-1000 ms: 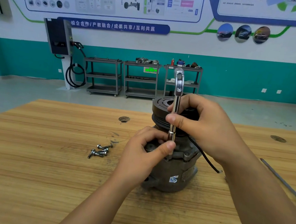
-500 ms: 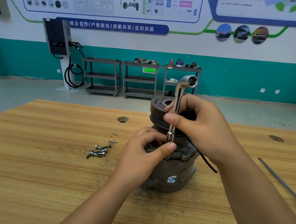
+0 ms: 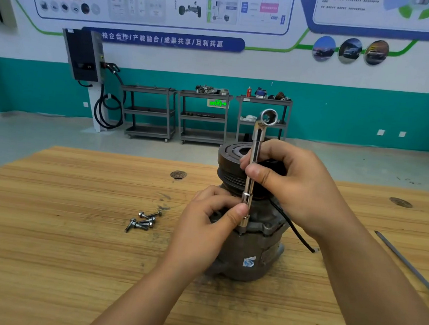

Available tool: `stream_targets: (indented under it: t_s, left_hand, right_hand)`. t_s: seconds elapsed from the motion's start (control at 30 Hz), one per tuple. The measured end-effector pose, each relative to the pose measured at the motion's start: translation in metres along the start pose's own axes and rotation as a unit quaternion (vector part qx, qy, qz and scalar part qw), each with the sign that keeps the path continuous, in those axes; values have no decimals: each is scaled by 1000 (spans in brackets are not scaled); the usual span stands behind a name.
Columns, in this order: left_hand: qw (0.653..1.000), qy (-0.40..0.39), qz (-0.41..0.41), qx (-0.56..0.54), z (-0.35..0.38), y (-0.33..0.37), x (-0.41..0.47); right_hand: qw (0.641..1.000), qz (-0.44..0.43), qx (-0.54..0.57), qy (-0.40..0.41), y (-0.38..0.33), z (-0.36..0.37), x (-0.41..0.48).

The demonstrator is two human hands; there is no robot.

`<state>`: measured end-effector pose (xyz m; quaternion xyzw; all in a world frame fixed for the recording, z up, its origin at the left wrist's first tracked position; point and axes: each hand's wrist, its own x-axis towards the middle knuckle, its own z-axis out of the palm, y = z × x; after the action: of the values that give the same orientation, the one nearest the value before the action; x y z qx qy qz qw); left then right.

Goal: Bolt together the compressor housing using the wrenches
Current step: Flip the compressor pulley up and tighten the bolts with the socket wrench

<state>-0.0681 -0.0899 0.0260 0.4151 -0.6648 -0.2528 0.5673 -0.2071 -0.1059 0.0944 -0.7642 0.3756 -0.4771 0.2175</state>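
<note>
Chrome steel stands out in the head view: a slim L-shaped socket wrench (image 3: 254, 153) rises nearly upright over the grey cast-metal compressor housing (image 3: 252, 249). Its lower end is set down on the housing's bolting flange, and its bent upper end is turned so the open hexagonal socket faces the camera. What sits under the lower end is hidden.

The housing stands on end near the middle of the light wooden workbench (image 3: 68, 253). It has a black grooved pulley (image 3: 231, 154) on top and a small blue-and-white sticker (image 3: 249, 262) on its near side.

The left hand (image 3: 207, 227) pinches the wrench's lower end just above the flange, with the thumb on the near side and curled fingers behind. The right hand (image 3: 302, 189) pinches the shaft at about mid-height, in front of the pulley, with the thumb in front and fingers wrapped behind.

A thin black cable (image 3: 302, 236) runs from the housing down past the right wrist to the bench. Left of the housing, near but apart from it, lies a small heap of silver flanged bolts (image 3: 145, 221). A long thin grey metal rod with a dark handle (image 3: 408, 265) lies by the bench's right edge, well apart from the housing. Beyond the bench, three grey shelved carts (image 3: 202, 116) stand against a teal-and-white wall (image 3: 369, 117).
</note>
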Motion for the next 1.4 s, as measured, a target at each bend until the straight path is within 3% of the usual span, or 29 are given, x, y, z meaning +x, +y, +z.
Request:
stream_targets:
  t_s: [0.13, 0.2, 0.3, 0.47, 0.73, 0.93, 1.13, 1.4]
  left_hand:
    - [980, 124, 124, 94, -2, 12, -3]
    - [962, 190, 178, 80, -5, 28, 4]
    - [957, 205, 205, 33, -6, 64, 23]
    - [931, 236, 246, 129, -2, 92, 45]
    - [940, 235, 197, 150, 1, 93, 44]
    - [980, 153, 81, -95, -9, 79, 47]
    - [960, 71, -23, -269, -5, 79, 54]
    - [963, -32, -130, -235, -8, 93, 77]
  right_hand:
    - [1000, 10, -9, 9, -2, 0, 1]
    - [1000, 12, -12, 6, -2, 0, 1]
    - [1000, 14, -5, -8, -3, 0, 1]
    - [1000, 18, 15, -18, -2, -3, 2]
    - [999, 15, 26, -20, 0, -4, 2]
    - [999, 18, 39, -9, 4, -4, 2]
    - [998, -7, 47, -38, 4, -6, 4]
    - [998, 10, 63, -15, 8, -8, 3]
